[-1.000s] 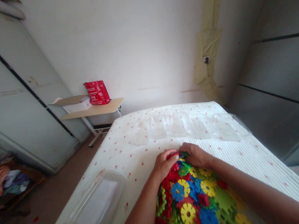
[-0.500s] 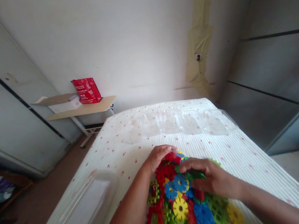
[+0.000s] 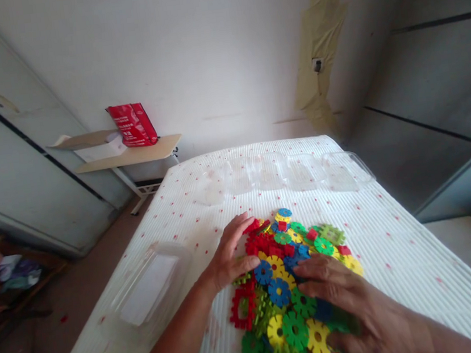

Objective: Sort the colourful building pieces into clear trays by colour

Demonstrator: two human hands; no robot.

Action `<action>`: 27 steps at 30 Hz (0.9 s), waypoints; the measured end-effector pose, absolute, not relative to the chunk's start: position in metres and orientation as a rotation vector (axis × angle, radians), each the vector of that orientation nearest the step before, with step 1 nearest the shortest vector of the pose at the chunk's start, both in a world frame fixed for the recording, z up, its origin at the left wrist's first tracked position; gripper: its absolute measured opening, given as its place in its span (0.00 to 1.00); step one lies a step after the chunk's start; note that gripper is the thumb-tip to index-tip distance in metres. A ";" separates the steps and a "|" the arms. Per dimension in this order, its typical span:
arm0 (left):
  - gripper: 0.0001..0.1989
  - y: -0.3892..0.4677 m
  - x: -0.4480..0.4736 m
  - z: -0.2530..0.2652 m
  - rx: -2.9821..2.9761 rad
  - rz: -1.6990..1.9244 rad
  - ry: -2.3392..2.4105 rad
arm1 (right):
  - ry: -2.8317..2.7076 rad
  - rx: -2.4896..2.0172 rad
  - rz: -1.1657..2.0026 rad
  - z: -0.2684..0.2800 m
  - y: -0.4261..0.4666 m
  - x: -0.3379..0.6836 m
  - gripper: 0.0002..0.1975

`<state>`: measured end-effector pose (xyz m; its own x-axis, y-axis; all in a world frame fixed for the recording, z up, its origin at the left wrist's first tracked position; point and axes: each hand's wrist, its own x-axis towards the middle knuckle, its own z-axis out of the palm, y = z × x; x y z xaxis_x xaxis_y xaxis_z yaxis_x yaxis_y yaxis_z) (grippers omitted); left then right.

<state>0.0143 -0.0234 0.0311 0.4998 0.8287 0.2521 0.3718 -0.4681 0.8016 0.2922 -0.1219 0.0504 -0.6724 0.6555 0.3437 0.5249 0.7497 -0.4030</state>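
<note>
A heap of plastic interlocking pieces, notched discs and square frames in red, yellow, blue and green, lies on the spotted white tablecloth. One yellow notched disc (image 3: pixel 318 338) and a green disc (image 3: pixel 295 330) are near the front; a red square frame piece (image 3: pixel 242 308) sits at the left edge. My left hand (image 3: pixel 228 257) rests along the heap's left side, thumb and fingers apart, holding nothing I can see. My right hand (image 3: pixel 349 300) lies over the heap's right part with fingers spread, touching pieces and covering some of them.
Several transparent plastic trays (image 3: pixel 303 171) stand in a row across the far end of the table. A transparent container (image 3: pixel 150 290) with a white sheet inside lies at left. Behind, a small desk (image 3: pixel 159 148) holds a red bag (image 3: pixel 132 125) and a white box (image 3: pixel 103 150).
My left hand has drawn back toward the left edge of the heap. My right hand has moved nearer to me, and the pieces at the far end show more and lie spread differently.
</note>
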 end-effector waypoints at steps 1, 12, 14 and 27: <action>0.42 -0.036 0.011 0.033 2.153 0.802 1.015 | -2.535 -0.877 0.295 0.049 -0.128 0.294 0.31; 0.42 -0.142 0.020 -0.015 2.872 0.653 1.061 | -2.686 -0.648 -0.189 0.027 -0.150 0.280 0.19; 0.40 -0.142 0.025 -0.022 2.886 0.677 1.095 | -2.697 -0.672 -0.176 0.025 -0.148 0.278 0.19; 0.40 -0.103 0.046 -0.009 2.802 0.810 1.188 | -2.658 -0.697 -0.206 0.012 -0.106 0.287 0.25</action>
